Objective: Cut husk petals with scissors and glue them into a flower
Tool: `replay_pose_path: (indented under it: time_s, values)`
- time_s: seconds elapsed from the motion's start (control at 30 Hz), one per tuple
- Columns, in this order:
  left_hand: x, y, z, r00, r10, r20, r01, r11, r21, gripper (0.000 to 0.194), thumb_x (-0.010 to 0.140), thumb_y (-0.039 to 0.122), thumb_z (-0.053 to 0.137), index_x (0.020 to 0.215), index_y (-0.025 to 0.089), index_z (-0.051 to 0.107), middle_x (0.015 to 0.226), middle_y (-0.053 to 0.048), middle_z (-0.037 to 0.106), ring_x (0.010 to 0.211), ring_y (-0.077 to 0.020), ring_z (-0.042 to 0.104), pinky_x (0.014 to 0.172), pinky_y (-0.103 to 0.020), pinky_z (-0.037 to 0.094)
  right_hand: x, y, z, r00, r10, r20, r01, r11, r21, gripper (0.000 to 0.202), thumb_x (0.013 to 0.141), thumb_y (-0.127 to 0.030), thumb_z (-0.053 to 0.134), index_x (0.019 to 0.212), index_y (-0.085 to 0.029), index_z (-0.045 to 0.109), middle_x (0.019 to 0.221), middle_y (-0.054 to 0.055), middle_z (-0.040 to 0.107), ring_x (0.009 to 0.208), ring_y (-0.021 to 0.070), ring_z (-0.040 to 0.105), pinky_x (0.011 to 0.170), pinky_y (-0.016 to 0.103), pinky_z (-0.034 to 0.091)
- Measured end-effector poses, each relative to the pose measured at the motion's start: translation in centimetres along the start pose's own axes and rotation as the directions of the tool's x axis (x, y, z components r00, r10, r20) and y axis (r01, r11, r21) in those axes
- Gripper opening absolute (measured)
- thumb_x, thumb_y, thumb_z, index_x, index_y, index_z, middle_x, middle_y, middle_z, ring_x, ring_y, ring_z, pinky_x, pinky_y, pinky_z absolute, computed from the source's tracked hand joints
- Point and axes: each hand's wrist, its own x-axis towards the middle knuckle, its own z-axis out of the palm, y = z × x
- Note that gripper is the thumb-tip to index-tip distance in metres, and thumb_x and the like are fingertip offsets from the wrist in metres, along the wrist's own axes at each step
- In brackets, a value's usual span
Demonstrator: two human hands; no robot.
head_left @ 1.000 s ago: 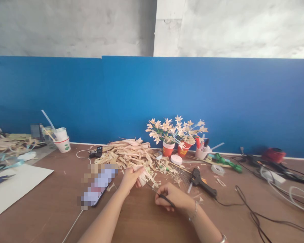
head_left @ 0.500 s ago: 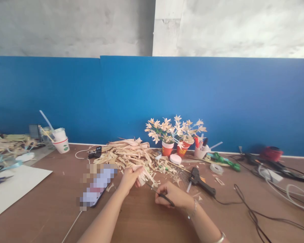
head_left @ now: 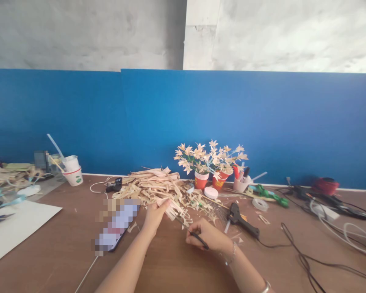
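Between the fingers and thumb of my left hand (head_left: 155, 216) is a pale strip of dried husk (head_left: 171, 209), its far end pointing right. My right hand (head_left: 205, 235) is closed around the dark handles of a pair of scissors (head_left: 199, 239). The scissor blades reach up and left to the edge of the held strip; whether they are parted I cannot tell. Just behind my hands lies a heap of dried husk strips (head_left: 152, 183), with small cut scraps at its right side.
A glue gun (head_left: 242, 221) with a black cord lies to the right. Paper cups with husk flowers (head_left: 201, 156) stand behind. On the left are a phone (head_left: 120, 226), a white sheet (head_left: 18, 228) and a white cup (head_left: 73, 176). A tape roll (head_left: 260, 204) and cables (head_left: 311, 260) lie rightward.
My left hand has turned slightly, and the husk strip's end shows more spread out beside the scissor tips. My right hand has barely moved.
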Motion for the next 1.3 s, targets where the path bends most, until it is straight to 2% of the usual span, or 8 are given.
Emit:
replay_pose_path:
  time_s: [0.17, 0.33, 0.73, 1.0, 1.3]
  values:
    - [-0.1, -0.4, 0.4, 0.996, -0.089, -0.028, 0.083, 0.981, -0.176, 0.037, 0.066, 0.042, 0.070, 0.084, 0.010, 0.067, 0.071, -0.008, 0.071, 0.056, -0.0164, 0.064, 0.045, -0.022, 0.049, 0.3, 0.6, 0.2, 0.999, -0.014, -0.031, 0.015, 1.000, 0.023, 0.016, 0.069, -0.028, 0.058, 0.062, -0.014, 0.058, 0.040, -0.007, 0.044, 0.033, 0.0037, 0.035, 0.033, 0.014, 0.025]
    - [-0.2, -0.8, 0.8, 0.988, -0.142, -0.053, 0.119, 0.945, -0.305, 0.036, 0.065, 0.038, 0.072, 0.087, 0.011, 0.065, 0.073, -0.007, 0.071, 0.058, -0.0156, 0.065, 0.046, -0.021, 0.050, 0.5, 0.7, 0.3, 0.998, 0.039, -0.038, -0.036, 0.997, 0.069, 0.016, 0.068, -0.030, 0.060, 0.067, -0.014, 0.059, 0.038, -0.009, 0.044, 0.030, 0.0034, 0.035, 0.030, 0.013, 0.026]
    - [-1.5, -0.6, 1.8, 0.973, -0.207, -0.102, 0.140, 0.881, -0.453, 0.032, 0.069, 0.036, 0.070, 0.090, 0.014, 0.061, 0.073, -0.005, 0.071, 0.060, -0.0138, 0.066, 0.047, -0.019, 0.051, 0.6, 0.2, 1.1, 0.997, 0.032, -0.064, -0.026, 0.995, 0.096, 0.014, 0.069, -0.029, 0.058, 0.066, -0.015, 0.057, 0.038, -0.009, 0.046, 0.028, 0.0034, 0.035, 0.029, 0.013, 0.026]
    - [-1.5, -0.8, 2.1, 0.967, -0.232, -0.106, 0.139, 0.829, -0.542, 0.027, 0.071, 0.031, 0.070, 0.090, 0.014, 0.060, 0.073, -0.004, 0.070, 0.058, -0.0127, 0.066, 0.048, -0.018, 0.052, 1.0, 0.3, 1.7, 0.993, 0.084, -0.082, -0.073, 0.989, 0.126, 0.017, 0.067, -0.031, 0.060, 0.069, -0.015, 0.056, 0.037, -0.009, 0.046, 0.029, 0.0040, 0.037, 0.029, 0.013, 0.026]
    - [-1.7, -0.6, 2.2, 0.968, -0.239, -0.080, 0.160, 0.827, -0.539, 0.022, 0.074, 0.028, 0.067, 0.088, 0.013, 0.060, 0.072, -0.004, 0.070, 0.056, -0.0118, 0.066, 0.047, -0.018, 0.052, 0.7, 0.1, 1.4, 0.994, 0.087, -0.072, -0.081, 0.993, 0.091, 0.012, 0.068, -0.028, 0.056, 0.068, -0.016, 0.055, 0.036, -0.010, 0.045, 0.028, 0.0038, 0.036, 0.028, 0.012, 0.027]
